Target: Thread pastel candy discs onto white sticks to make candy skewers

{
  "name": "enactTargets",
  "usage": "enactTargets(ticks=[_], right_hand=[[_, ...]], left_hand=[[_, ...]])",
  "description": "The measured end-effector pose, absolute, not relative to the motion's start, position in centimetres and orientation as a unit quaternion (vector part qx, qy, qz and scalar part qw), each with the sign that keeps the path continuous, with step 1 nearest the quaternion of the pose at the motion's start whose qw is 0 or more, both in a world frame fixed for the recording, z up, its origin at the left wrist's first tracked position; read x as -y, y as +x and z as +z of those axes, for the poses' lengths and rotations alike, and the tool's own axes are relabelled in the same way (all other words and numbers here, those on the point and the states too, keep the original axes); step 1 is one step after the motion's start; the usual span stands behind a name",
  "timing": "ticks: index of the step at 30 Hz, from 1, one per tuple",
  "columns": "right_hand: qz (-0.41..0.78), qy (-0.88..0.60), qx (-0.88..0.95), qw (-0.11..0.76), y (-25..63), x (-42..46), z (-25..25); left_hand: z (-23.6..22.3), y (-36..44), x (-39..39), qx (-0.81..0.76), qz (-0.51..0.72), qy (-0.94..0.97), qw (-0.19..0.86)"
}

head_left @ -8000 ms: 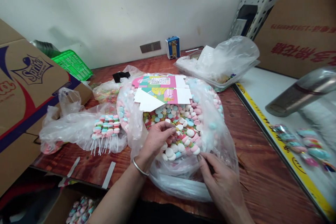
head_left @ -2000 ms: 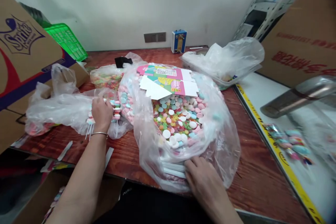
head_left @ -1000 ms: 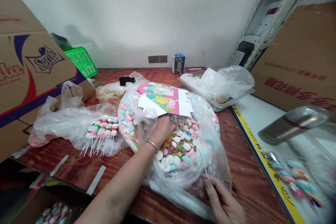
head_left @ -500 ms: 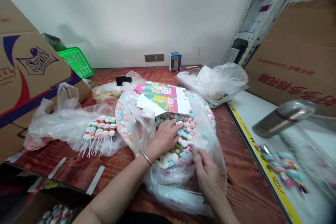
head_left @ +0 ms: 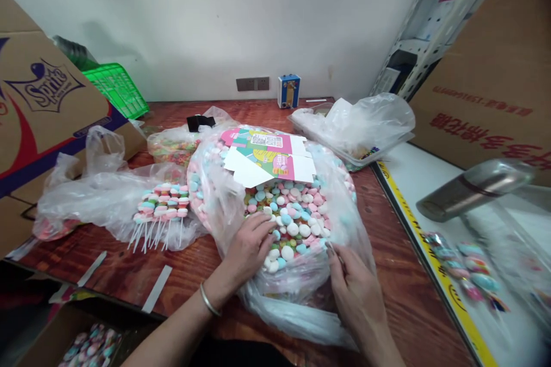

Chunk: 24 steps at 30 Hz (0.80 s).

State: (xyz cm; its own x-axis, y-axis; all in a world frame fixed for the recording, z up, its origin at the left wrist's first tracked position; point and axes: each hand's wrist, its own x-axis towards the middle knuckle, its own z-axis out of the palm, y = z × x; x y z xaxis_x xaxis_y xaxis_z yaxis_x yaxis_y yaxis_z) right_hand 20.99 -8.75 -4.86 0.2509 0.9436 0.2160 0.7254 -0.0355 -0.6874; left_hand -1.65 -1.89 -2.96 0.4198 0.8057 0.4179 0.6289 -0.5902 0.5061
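A large clear plastic bag full of round pastel candies lies open on the wooden table. My left hand reaches into its near side, fingers curled over candies at the edge. My right hand rests at the bag's front right, pinching a thin white stick between thumb and fingers. Flat printed cartons lie on the candies at the far side. To the left, a row of finished candy skewers lies on another plastic bag.
A Sprite cardboard box and green basket stand at left. Another bag of candy and a bagged tray lie behind. A machine with a metal handle and wrapped skewers fills the right. A box of candies sits below the table edge.
My left hand has drawn back from the middle of the candies to the bag's near edge. My right hand has shifted slightly down and right along the bag's front.
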Motion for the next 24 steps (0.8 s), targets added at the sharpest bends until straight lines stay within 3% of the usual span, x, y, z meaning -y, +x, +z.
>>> enactTargets(ticks=[8,14,16,21,24], right_hand=[[0.189,-0.735,0.566,0.322,17.2,0.8,-3.3],[0.219,-0.708,0.564,0.365,16.2,-1.0,-4.1],[0.254,-0.676,0.566,0.398,16.5,-0.4,-4.0],[0.343,-0.587,0.565,0.467,17.4,2.8,-3.0],[0.375,-0.559,0.547,0.498,17.7,4.3,-2.1]], left_hand=[[-1.4,2.7,-2.3,-0.48,0.287,0.819,0.129],[-2.2,2.9,-3.1,-0.484,0.309,0.796,0.194],[-1.5,2.7,-2.7,-0.483,0.361,0.752,0.267],[0.6,2.1,-0.9,-0.414,0.362,0.545,0.633],[0.6,2.3,0.1,-0.377,0.375,0.455,0.714]])
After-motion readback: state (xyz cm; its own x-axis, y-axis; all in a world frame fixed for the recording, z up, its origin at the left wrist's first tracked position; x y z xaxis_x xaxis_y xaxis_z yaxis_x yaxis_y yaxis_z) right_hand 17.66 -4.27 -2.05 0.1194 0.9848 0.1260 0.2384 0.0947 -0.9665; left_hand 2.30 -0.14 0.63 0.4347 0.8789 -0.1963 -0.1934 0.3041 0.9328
